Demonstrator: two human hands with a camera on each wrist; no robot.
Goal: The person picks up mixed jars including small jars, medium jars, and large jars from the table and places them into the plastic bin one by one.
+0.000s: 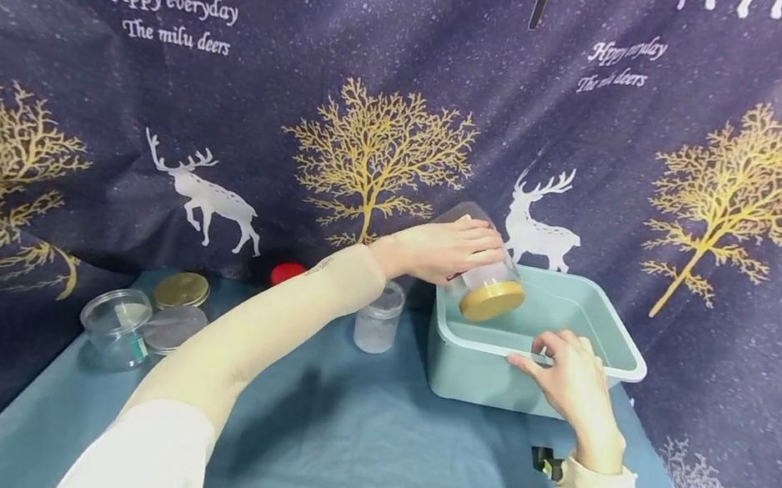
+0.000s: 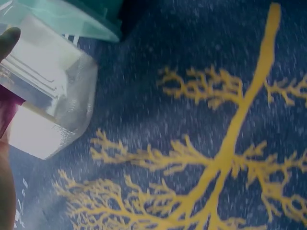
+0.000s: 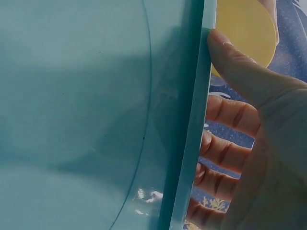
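My left hand (image 1: pixel 446 251) grips a clear plastic jar (image 1: pixel 488 275) that is tipped over, its gold lid (image 1: pixel 492 301) facing down above a pale green plastic bin (image 1: pixel 485 376). In the left wrist view the jar's clear base (image 2: pixel 79 96) and a bit of purple on its side show. At the bin's near rim is my right hand (image 1: pixel 575 385). The thumb (image 3: pixel 240 67) presses on the rim in the right wrist view, and the curled fingers reach over to its inner side, their tips partly hidden.
A smaller clear jar (image 1: pixel 377 322) stands left of the bin. Farther left are another clear jar (image 1: pixel 116 329), a grey-topped round container (image 1: pixel 173 328) and a gold lid (image 1: pixel 182 290). Something red (image 1: pixel 286 272) shows behind my left arm. A patterned curtain (image 1: pixel 420 46) hangs behind the table.
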